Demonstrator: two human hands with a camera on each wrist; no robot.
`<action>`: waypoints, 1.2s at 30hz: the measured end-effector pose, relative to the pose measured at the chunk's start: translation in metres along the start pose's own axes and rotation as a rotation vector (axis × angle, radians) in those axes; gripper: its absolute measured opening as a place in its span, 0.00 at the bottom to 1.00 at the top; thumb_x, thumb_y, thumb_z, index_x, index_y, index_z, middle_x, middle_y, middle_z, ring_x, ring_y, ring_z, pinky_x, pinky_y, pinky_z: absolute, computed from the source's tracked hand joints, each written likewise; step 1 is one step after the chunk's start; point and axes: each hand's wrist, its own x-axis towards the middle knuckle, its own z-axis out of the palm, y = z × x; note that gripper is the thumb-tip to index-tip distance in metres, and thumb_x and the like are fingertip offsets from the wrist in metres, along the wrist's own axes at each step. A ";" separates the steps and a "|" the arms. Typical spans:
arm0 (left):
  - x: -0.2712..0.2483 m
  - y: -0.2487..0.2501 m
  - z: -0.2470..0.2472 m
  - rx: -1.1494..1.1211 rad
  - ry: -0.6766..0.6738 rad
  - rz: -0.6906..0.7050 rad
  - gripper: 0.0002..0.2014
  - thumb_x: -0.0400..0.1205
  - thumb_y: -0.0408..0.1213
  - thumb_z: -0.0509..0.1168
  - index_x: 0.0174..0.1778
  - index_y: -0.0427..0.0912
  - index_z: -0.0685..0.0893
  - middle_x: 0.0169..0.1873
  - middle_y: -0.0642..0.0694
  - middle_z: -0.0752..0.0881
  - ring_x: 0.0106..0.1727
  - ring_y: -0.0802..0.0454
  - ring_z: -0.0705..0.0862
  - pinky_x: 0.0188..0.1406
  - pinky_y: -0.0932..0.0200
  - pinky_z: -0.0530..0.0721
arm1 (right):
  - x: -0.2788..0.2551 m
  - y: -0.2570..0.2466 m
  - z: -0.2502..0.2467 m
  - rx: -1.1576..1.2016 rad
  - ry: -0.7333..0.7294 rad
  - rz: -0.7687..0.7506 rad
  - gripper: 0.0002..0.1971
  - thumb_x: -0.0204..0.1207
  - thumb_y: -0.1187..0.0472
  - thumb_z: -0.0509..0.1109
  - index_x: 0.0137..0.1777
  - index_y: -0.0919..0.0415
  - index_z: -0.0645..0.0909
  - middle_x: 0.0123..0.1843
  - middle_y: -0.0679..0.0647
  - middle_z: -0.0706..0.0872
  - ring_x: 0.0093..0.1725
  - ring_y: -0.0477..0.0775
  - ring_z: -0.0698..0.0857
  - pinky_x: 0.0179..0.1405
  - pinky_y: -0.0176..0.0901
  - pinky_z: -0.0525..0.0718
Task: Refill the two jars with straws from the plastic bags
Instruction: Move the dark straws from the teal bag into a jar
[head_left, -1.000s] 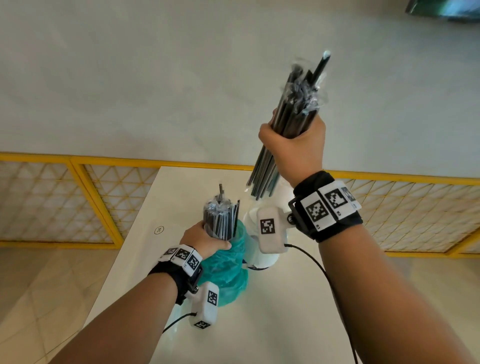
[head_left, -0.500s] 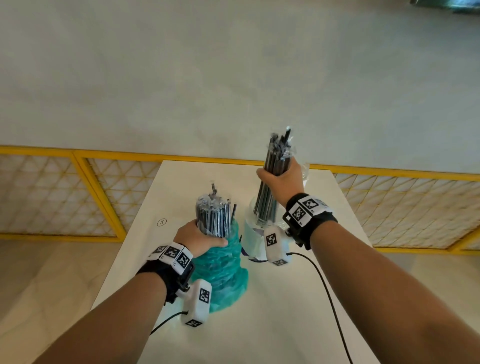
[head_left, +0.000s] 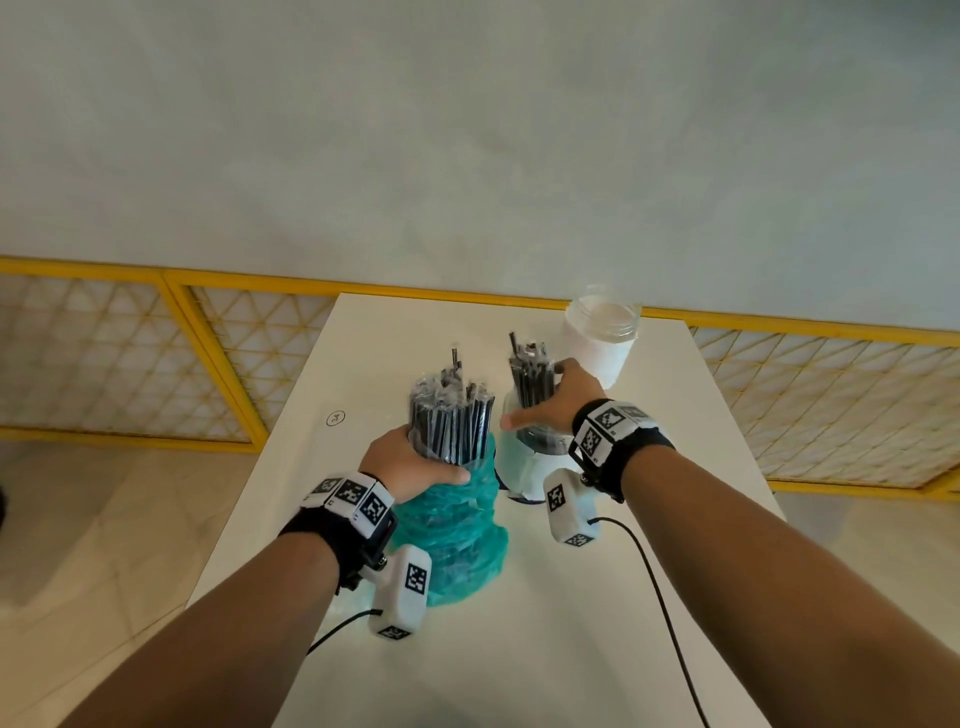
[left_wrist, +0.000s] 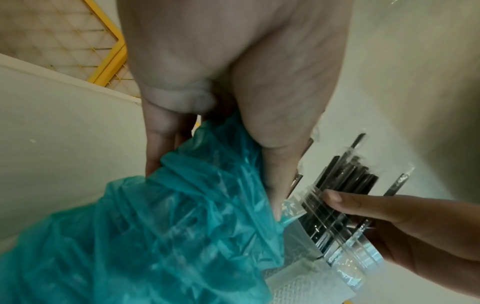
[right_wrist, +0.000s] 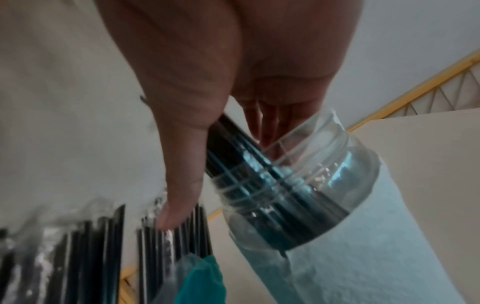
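My left hand (head_left: 415, 462) grips the neck of a teal plastic bag (head_left: 457, 535) that stands on the white table (head_left: 597, 623), with a thick bundle of black wrapped straws (head_left: 452, 415) sticking out of it. In the left wrist view, fingers and thumb of that hand (left_wrist: 215, 144) pinch the teal film (left_wrist: 155, 226). A smaller bundle of straws (head_left: 530, 379) stands tilted in the near clear jar (head_left: 519, 467). My right hand (head_left: 550, 405) sits over this jar, thumb stretched left and straight fingers behind the straws (right_wrist: 233, 144) at the jar (right_wrist: 298, 195) mouth.
A second clear jar (head_left: 602, 332) with a white wrap stands empty at the table's far edge. A yellow mesh fence (head_left: 156, 353) runs behind the table. Wrist-camera cables (head_left: 660, 597) trail over the near side of the table.
My right hand came down from head height and set its straw bundle into the near jar, then loosened its grip. The left hand has kept holding the teal bag.
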 end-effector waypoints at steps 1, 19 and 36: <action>0.000 -0.001 0.000 0.000 0.001 0.004 0.35 0.55 0.58 0.83 0.59 0.53 0.86 0.54 0.52 0.91 0.53 0.52 0.87 0.51 0.61 0.80 | -0.001 0.000 -0.002 -0.006 -0.018 0.001 0.54 0.49 0.42 0.88 0.73 0.62 0.68 0.66 0.58 0.80 0.67 0.61 0.79 0.65 0.52 0.80; -0.017 -0.021 -0.010 -0.117 -0.147 0.094 0.38 0.47 0.58 0.84 0.56 0.56 0.90 0.53 0.54 0.92 0.56 0.55 0.88 0.67 0.49 0.83 | -0.058 -0.015 0.018 -0.205 -0.238 -0.093 0.41 0.61 0.36 0.79 0.62 0.70 0.80 0.58 0.65 0.86 0.55 0.61 0.86 0.62 0.55 0.85; -0.032 -0.037 -0.007 -0.353 -0.257 0.154 0.35 0.52 0.52 0.86 0.57 0.55 0.89 0.53 0.52 0.92 0.59 0.54 0.89 0.68 0.46 0.83 | -0.056 0.004 0.078 0.569 -0.302 -0.271 0.21 0.62 0.70 0.84 0.56 0.61 0.86 0.51 0.51 0.92 0.51 0.45 0.90 0.52 0.35 0.87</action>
